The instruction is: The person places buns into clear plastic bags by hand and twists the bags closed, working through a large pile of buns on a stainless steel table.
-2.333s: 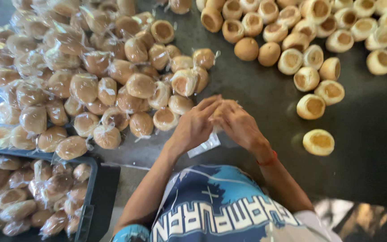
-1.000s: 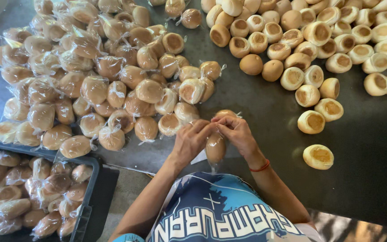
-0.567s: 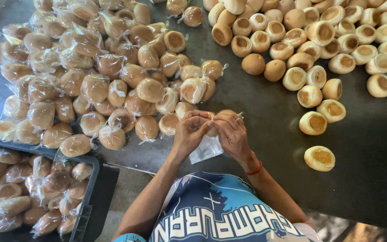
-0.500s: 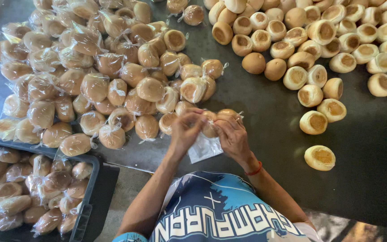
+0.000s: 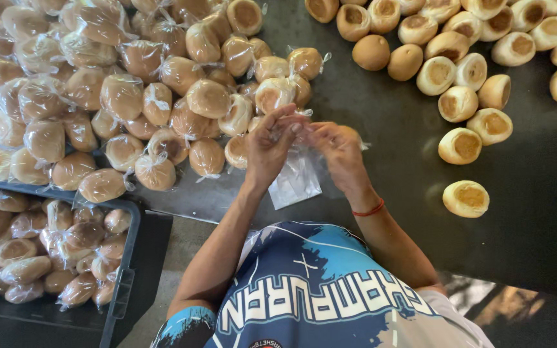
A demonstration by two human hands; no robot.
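Note:
Both hands meet over the dark table (image 5: 388, 193), just in front of me. My left hand (image 5: 269, 147) and my right hand (image 5: 338, 153) pinch the top of a small clear plastic bag (image 5: 296, 180) that hangs between them. I cannot tell whether a bun is inside it. A red band circles my right wrist. A pile of bagged buns (image 5: 130, 90) lies right by my left hand. Unwrapped buns (image 5: 465, 77) lie to the right of my right hand, the nearest one (image 5: 466, 198) alone by the forearm.
A dark crate (image 5: 120, 283) at the lower left, below the table edge, holds more bagged buns. The unwrapped buns spread along the far right of the table. Floor shows at the bottom.
The bun held between my hands a second ago is no longer plainly seen. My fingers have shifted a little to the left and now work the mouth of a clear bag.

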